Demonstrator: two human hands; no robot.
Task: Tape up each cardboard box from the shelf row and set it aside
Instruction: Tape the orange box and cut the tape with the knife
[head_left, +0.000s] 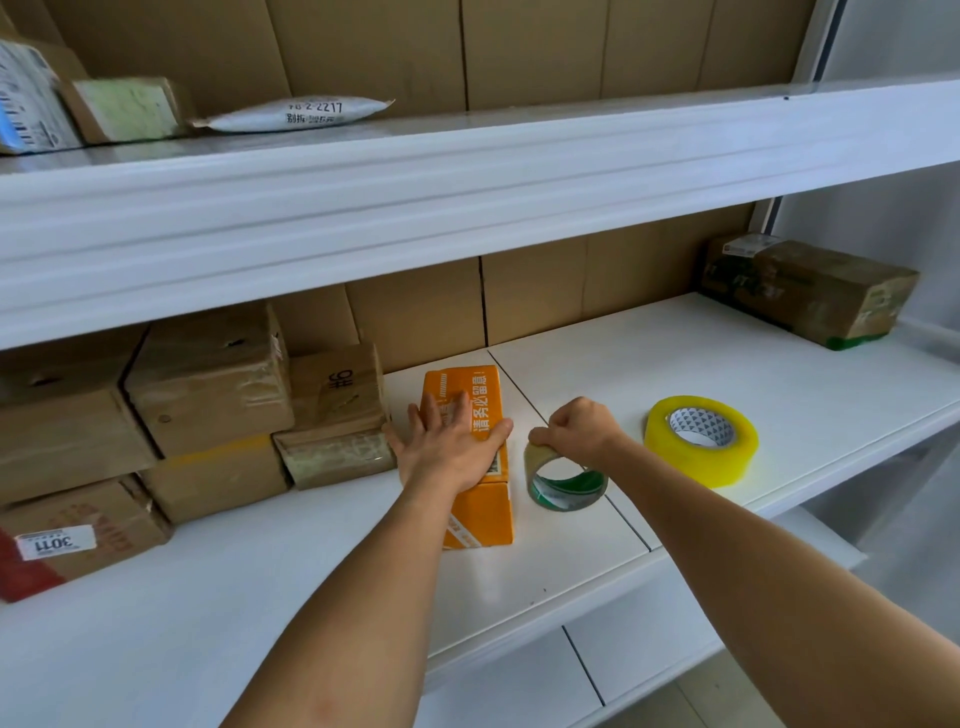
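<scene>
L hand (451, 446) flat on orange box (480, 512) hiding print, R hand (582, 427) grip pinching green tape roll (566, 482)

A white shelf board (311, 561) is seen across the frame's middle. Brown cardboard boxes (208, 379) are stacked at its left, an orange box (480, 514) is laid at centre, a green tape roll (566, 486) just right of it, a yellow tape roll (701, 441) farther right, and a taped carton (805, 291) at upper right. On the upper shelf (467, 171), parcels (291, 114), seemingly padded, are laid at upper left.
</scene>
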